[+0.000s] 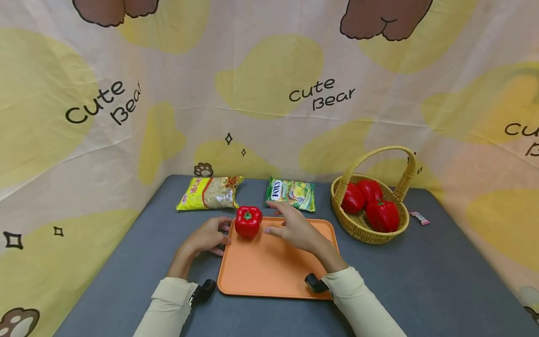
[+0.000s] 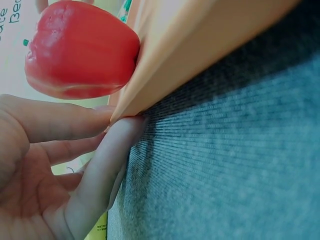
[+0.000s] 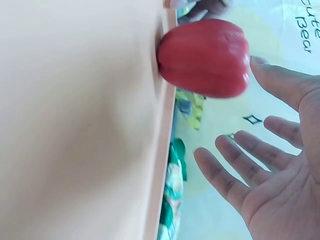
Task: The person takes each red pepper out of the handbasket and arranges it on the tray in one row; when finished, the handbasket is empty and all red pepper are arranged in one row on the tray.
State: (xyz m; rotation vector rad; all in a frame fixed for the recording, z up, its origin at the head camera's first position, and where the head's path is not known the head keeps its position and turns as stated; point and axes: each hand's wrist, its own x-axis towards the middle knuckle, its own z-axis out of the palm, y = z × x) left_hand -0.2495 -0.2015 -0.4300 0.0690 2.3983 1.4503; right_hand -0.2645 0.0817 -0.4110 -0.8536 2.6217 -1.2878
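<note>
Left hand (image 1: 206,235) pinched rim of orange, rectangular, plastic-looking tray (image 1: 273,267); right hand (image 1: 296,230), fingers spread apart, gripped nothing. Glossy red bell pepper (image 1: 248,223) stood upright on tray between 2 hands' fingers, just beside right thumb. Risk: left fingers raising rim could have toppled pepper.

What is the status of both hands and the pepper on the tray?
Left hand: pinches tray at left edge. Right hand: holds nothing, beside pepper. Pepper: upright, tray's far left corner. Nothing seen between right hand and pepper.
</note>
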